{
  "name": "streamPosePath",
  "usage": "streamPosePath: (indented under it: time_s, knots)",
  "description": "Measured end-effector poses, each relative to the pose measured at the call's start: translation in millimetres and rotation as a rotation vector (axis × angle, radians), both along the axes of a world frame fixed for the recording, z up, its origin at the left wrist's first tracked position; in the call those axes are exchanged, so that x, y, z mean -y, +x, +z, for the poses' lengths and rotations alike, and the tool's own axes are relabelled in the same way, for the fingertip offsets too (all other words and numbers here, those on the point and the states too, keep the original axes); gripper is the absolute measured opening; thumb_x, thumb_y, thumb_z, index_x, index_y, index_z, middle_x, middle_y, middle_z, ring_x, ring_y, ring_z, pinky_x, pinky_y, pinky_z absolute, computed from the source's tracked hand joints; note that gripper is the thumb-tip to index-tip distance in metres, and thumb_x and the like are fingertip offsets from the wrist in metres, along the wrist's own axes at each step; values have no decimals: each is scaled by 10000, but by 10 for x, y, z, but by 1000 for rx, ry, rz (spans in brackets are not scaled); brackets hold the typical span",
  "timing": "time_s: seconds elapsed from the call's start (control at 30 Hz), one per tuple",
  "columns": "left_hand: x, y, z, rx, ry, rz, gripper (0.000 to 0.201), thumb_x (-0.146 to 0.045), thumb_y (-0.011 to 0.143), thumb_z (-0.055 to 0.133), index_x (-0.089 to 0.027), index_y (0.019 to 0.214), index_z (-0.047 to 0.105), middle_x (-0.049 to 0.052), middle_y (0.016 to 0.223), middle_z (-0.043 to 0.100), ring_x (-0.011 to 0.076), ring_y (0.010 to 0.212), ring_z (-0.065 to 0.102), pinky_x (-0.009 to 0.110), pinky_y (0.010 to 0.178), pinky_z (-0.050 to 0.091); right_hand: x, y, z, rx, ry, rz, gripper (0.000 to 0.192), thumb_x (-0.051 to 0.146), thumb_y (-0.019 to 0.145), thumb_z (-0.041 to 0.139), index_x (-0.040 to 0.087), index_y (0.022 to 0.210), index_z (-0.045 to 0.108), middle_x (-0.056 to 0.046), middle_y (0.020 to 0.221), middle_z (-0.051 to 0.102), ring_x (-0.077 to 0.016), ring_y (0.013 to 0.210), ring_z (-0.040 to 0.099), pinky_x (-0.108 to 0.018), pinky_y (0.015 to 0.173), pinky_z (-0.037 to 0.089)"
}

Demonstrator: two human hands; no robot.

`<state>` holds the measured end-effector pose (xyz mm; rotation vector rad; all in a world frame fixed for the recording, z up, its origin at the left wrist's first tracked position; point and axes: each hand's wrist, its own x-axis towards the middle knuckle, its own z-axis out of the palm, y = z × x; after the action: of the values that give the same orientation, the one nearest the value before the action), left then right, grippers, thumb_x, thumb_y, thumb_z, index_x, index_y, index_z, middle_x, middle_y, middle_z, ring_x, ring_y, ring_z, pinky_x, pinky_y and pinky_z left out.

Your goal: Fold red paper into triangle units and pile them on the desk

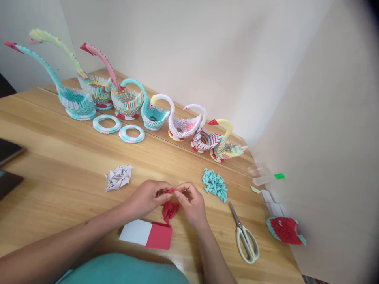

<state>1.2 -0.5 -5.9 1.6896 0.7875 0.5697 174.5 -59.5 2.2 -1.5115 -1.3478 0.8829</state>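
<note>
Both bare forearms reach in from the lower edge of the view and converge near its middle, the left one coming from the lower left at a shallow slant, the right one rising more steeply from the bottom. The left hand [148,197] is turned with its back up and to the left, fingers curled inward, thumb and forefinger pinched together at the tips. The right hand [192,203] faces it, wrist bent, knuckles raised, its fingertips [181,189] pressed together and meeting those of the left hand, so that the two hands touch just above the desk [59,157].
</note>
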Motion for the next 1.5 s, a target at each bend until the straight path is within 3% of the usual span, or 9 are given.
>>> streamPosePath:
  time_s: [0.17, 0.33, 0.43, 0.67, 0.93, 1.27, 1.5]
  knots:
    - [1, 12, 0, 139, -208, -16, 263, -361, 834, 534, -134, 725, 607, 4, 629, 587, 135, 596, 534, 226, 586, 417, 31, -40, 13, -113, -31, 40, 134, 298, 800, 657, 199, 887, 633, 0, 768, 598, -134, 664, 563, -237, 604, 458]
    - [24, 11, 44, 90, -125, -46, 233, -291, 847, 530, -147, 676, 592, -10, 607, 598, 122, 586, 546, 210, 580, 393, 43, -28, 49, 16, 9, 106, 163, 306, 836, 640, 208, 955, 693, 3, 735, 571, -140, 657, 541, -257, 618, 444]
    - [36, 27, 31, 113, -162, -45, 205, -271, 843, 534, -152, 688, 596, -16, 600, 610, 120, 575, 556, 204, 566, 391, 34, -16, 71, 83, 64, 84, 200, 305, 859, 612, 216, 1010, 710, -4, 753, 571, -150, 694, 542, -272, 662, 447]
    - [34, 34, 5, 98, -187, -1, 203, -286, 814, 544, -149, 670, 585, -11, 590, 583, 119, 557, 527, 215, 551, 372, 9, 22, 89, 12, 19, 95, 242, 321, 863, 598, 213, 1041, 723, -27, 808, 613, -158, 717, 564, -271, 652, 456]
    - [36, 31, 26, 91, -299, -26, 256, -371, 782, 584, -131, 695, 602, 12, 611, 609, 119, 560, 524, 220, 557, 385, -2, 28, 135, 31, -22, 128, 186, 312, 853, 596, 184, 768, 700, -12, 715, 589, -147, 669, 537, -262, 628, 425]
    - [-4, 2, 128, 99, -272, -1, 261, -367, 799, 556, -141, 680, 612, 13, 616, 628, 128, 588, 534, 232, 599, 413, 9, 27, 134, 60, 7, 77, 170, 286, 842, 590, 192, 721, 661, 7, 664, 531, -133, 603, 465, -255, 565, 373]
    - [-41, -49, 160, 62, -212, -43, 235, -333, 786, 537, -146, 650, 575, -6, 582, 587, 120, 566, 511, 219, 572, 385, 16, -8, 153, 114, 40, 111, 148, 237, 837, 580, 191, 721, 659, 5, 669, 536, -137, 622, 484, -266, 609, 386]
